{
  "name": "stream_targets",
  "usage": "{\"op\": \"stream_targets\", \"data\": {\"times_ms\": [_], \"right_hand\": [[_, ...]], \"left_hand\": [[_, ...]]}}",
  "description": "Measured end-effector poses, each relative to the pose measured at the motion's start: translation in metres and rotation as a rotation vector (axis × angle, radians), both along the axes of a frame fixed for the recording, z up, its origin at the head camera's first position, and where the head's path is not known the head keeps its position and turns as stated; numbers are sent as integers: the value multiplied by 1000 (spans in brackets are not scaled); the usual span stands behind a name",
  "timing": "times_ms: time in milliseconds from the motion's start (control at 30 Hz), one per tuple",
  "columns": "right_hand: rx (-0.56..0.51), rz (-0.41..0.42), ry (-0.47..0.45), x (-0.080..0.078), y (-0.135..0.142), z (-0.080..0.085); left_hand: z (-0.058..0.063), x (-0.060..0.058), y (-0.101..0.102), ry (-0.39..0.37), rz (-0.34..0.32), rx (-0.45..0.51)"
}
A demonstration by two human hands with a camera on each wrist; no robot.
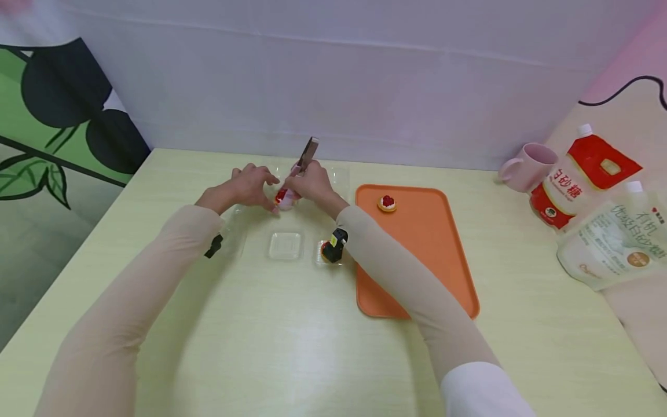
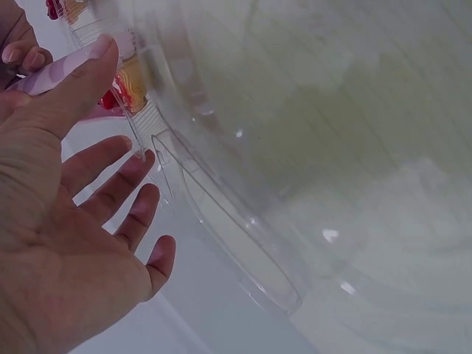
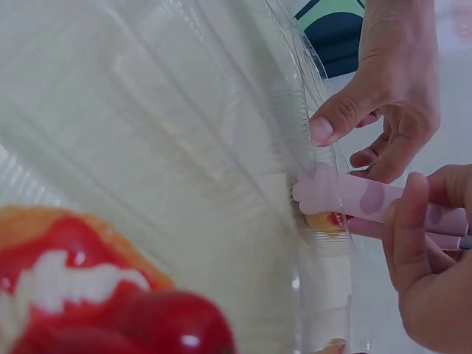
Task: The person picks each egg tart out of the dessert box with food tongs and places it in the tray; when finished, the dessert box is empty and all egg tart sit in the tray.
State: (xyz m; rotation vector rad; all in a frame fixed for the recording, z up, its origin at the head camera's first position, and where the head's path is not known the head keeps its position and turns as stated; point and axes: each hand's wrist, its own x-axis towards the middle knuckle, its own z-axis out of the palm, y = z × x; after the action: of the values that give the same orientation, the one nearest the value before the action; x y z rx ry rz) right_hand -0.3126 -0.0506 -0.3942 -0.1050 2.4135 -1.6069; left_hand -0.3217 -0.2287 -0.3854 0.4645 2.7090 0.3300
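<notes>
My right hand (image 1: 315, 182) grips tongs (image 1: 308, 153) with pale pink ends, which close around a small tart (image 3: 324, 221) with red topping in a clear plastic container (image 2: 243, 221). My left hand (image 1: 250, 185) is at the container's edge, its thumb by the rim and its other fingers spread in the left wrist view. A second tart (image 3: 81, 295) with cream and red fruit looms close in the right wrist view. Partly hidden by the black wrist camera, a tart (image 1: 324, 251) sits in a clear compartment. Another tart (image 1: 387, 202) lies on the orange tray (image 1: 417, 231).
An empty-looking clear compartment (image 1: 285, 246) lies nearer me, left of the tray. Right of the tray stand a pink mug (image 1: 530, 165), a red and white pouch (image 1: 578, 179) and a whitish pouch (image 1: 612, 240). A pale cloth wall (image 1: 339, 81) rises behind the table.
</notes>
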Motion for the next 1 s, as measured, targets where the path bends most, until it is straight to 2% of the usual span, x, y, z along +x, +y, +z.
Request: {"op": "stream_targets", "data": {"times_ms": [233, 533, 833, 1000], "right_hand": [[-10, -39, 37, 1, 2, 3], [-188, -50, 40, 7, 15, 23], [-299, -94, 18, 9, 50, 34], [-359, -147, 21, 11, 76, 39]], "left_hand": [[0, -2, 0, -2, -6, -2], [3, 0, 0, -4, 3, 19], [3, 2, 1, -2, -9, 6], [3, 3, 0, 13, -13, 9]]}}
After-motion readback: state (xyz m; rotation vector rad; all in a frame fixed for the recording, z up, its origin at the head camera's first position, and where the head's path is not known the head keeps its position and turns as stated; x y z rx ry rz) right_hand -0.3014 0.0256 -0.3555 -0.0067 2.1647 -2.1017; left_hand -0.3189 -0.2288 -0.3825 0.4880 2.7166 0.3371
